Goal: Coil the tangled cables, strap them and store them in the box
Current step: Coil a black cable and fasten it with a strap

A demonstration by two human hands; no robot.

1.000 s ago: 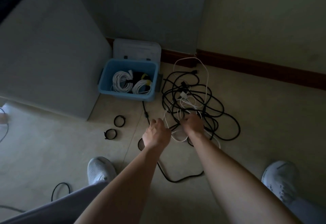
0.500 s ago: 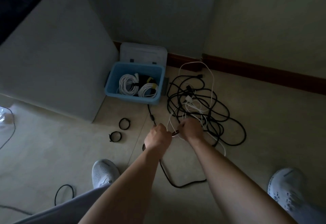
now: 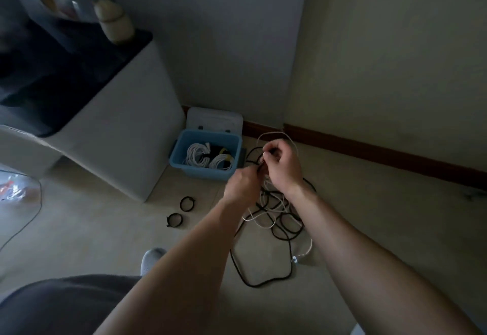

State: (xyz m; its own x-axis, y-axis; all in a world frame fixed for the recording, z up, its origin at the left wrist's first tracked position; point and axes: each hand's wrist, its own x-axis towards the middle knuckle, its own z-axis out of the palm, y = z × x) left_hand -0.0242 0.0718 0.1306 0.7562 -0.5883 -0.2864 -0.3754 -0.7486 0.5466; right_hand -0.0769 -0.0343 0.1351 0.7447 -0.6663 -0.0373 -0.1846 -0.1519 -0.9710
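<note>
Right hand point(image 3: 280, 166): fingers curled, thumb and forefinger pinching strands of the tangled cables point(image 3: 276, 210) at their top end, above the floor. Which strand sits in the pinch is hard to make out: black and white overlap there.

Left hand point(image 3: 243, 184): back toward the camera, fingers curled, touching the right hand. A dark strand leaves its fingertips, so it grips the same bunch. The grip itself is hidden behind the knuckles.

Cables: thin round cords, matte black and glossy white, hanging from the hands into a loose heap on the floor point(image 3: 369, 229) below the wrists. One black strand runs out toward the camera in a wide loop. A white strand ends in a small pale plug point(image 3: 295, 259), and a white loop arcs behind the right hand.

Box point(image 3: 205, 174): blue plastic, rectangular, just left of the hands, against the wall corner. Its white lid point(image 3: 214, 121) stands open behind it. Inside are two white coils point(image 3: 196, 154) and some dark items I cannot identify.

Two black ring-shaped straps point(image 3: 187, 203) lie on the floor near the box.

Counter point(image 3: 118, 137): pale block with a dark top. The items on it are blurred.

Grey shoe point(image 3: 151, 258): partly hidden by the left forearm.

Floor: smooth pale tile, with a red-brown baseboard point(image 3: 369, 153).
</note>
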